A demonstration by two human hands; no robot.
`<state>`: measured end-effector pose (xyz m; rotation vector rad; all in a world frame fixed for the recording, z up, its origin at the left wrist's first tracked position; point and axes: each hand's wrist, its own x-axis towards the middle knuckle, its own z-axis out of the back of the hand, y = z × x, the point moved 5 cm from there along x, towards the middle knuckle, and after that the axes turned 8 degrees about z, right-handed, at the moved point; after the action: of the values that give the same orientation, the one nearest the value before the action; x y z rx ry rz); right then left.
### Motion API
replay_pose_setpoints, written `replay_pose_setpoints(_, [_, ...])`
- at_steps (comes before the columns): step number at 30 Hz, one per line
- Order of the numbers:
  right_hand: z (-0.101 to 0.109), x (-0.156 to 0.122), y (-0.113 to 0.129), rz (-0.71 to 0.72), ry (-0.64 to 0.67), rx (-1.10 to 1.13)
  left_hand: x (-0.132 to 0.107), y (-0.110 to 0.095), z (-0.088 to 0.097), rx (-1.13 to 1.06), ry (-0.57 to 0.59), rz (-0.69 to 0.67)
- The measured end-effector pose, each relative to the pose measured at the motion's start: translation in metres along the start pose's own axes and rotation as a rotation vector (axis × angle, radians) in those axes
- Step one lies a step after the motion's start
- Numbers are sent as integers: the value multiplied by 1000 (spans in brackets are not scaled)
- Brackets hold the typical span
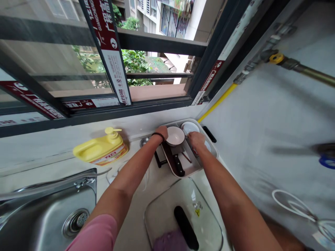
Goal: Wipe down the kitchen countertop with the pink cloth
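Head view: left hand (162, 132) clasps a white bowl (176, 136) in the tray (192, 166) by the tabletop's far edge; right hand (196, 139) grip, cannot tell.

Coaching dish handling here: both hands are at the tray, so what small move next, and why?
Probably lift the white bowl straight up with the left hand, which is at its rim, since a knife lies close beside it in the tray.
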<state>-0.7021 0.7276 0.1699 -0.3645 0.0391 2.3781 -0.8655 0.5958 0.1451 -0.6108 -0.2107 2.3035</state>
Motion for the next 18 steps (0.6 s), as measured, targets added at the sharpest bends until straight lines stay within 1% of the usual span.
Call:
replay_pose_setpoints(6, [2,-5,2,-3,-20,18,-1,3,0,10,11,44])
replay_pose_setpoints(8, [5,-14,2,-17,-96,57,-2,5,0,3,2,46])
replay_pose_setpoints(10, [7,-33,1,-23,-237,159,-4,7,1,-8,-15,47])
replay_pose_setpoints(12, [3,-63,1,0,-377,306,-6,9,3,-21,-31,50])
replay_pose_setpoints(14, [-11,-105,1,43,-447,453,-9,11,4,-34,-41,55])
replay_pose_setpoints(16, [-36,-158,3,76,-457,591,-12,12,4,-46,-43,61])
replay_pose_setpoints(18, [-70,-215,7,103,-391,701,-14,12,4,-58,-43,69])
